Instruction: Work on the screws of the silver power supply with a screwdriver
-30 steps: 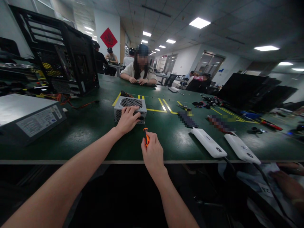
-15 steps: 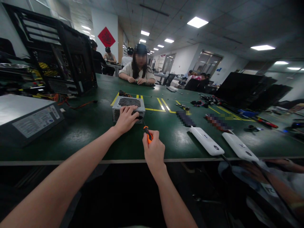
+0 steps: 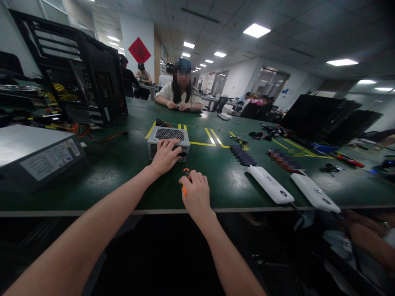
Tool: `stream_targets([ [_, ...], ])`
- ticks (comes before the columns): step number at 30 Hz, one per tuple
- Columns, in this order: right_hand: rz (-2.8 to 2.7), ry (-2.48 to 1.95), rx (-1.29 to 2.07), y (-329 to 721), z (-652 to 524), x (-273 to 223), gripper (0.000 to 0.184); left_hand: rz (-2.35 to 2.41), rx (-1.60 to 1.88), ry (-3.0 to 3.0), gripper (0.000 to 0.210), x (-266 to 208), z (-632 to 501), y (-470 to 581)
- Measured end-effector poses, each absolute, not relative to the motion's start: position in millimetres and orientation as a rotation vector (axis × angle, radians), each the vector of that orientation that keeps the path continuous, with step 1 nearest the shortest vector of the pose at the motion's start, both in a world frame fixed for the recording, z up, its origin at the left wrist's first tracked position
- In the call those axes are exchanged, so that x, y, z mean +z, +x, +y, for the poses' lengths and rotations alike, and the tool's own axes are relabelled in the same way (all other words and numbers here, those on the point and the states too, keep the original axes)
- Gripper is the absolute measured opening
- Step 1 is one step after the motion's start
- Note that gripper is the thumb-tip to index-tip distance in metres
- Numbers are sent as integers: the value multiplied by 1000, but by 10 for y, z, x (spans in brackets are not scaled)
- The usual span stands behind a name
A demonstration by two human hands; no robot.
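Above the near edge of the table (image 3: pixel 123 181), a glossy dark-green sheet, the right hand (image 3: pixel 196 193) is curled around a screwdriver (image 3: pixel 186 170), gripping its ribbed-looking orange and black handle; the fingers hide much of it. The thin shaft runs forward from that hand to the front of the box (image 3: pixel 169 132), and whether its tip touches cannot be made out. To the right of the right hand lie two smooth white slabs (image 3: pixel 271 186) with rounded ends, dark cables dropping from them over the edge; pixelation masks whatever lies just past them. Ahead and to the left of the right hand, the left hand (image 3: pixel 166 156) lies spread over the box, fingers bent on its top and front, not closed around it, and covering part of the front face. The box sits under that hand on the table: small, squarish, grey metal, pierced with honeycomb holes above and in front, a dark patch beside the thumb, dark wires bunched behind. Well left of the left hand, a larger grey box (image 3: pixel 27 139) is cut off by the frame, its label too blurred to read. Beyond stands a black open case (image 3: pixel 106 88).
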State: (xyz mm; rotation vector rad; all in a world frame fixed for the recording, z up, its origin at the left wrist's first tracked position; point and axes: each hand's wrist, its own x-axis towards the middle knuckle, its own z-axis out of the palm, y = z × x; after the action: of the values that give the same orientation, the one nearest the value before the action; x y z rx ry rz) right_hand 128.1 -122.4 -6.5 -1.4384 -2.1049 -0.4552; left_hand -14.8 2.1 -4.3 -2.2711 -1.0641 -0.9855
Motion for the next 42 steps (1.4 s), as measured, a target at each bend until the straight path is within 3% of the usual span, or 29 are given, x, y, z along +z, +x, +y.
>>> stream_targets([
  [3, -2059, -1440, -328, 1289, -1207, -41, 13, -1068, -996, -2275, 8, -48, 25, -148],
  [7, -1918, -1460, -51, 1280, -1196, -29, 30, -1083, -988, -2275, 10, -52, 29, -149],
  [9, -1857, -1448, 40, 1280, -1193, -34, 29, -1086, -984, -2278, 10, -48, 24, -150],
  [12, -1896, -1384, -25, 1293, -1184, -40, 17, -1088, -972, -2277, 11, -37, 10, -151],
  [17, -1873, -1312, -40, 1302, -1180, -22, 13, -1096, -968, -2270, 10, -33, -6, -148],
  [26, -1836, -1382, -101, 1353, -1252, -41, 28, -1100, -968, -2267, 10, -30, -4, -146],
  [36, -1824, -1569, -277, 1310, -1229, 26, 7, -1088, -983, -2286, 10, -37, 11, -145],
  [42, -1768, -1682, -203, 1362, -1236, 61, 18, -1082, -950, -2262, 10, -41, 14, -149],
])
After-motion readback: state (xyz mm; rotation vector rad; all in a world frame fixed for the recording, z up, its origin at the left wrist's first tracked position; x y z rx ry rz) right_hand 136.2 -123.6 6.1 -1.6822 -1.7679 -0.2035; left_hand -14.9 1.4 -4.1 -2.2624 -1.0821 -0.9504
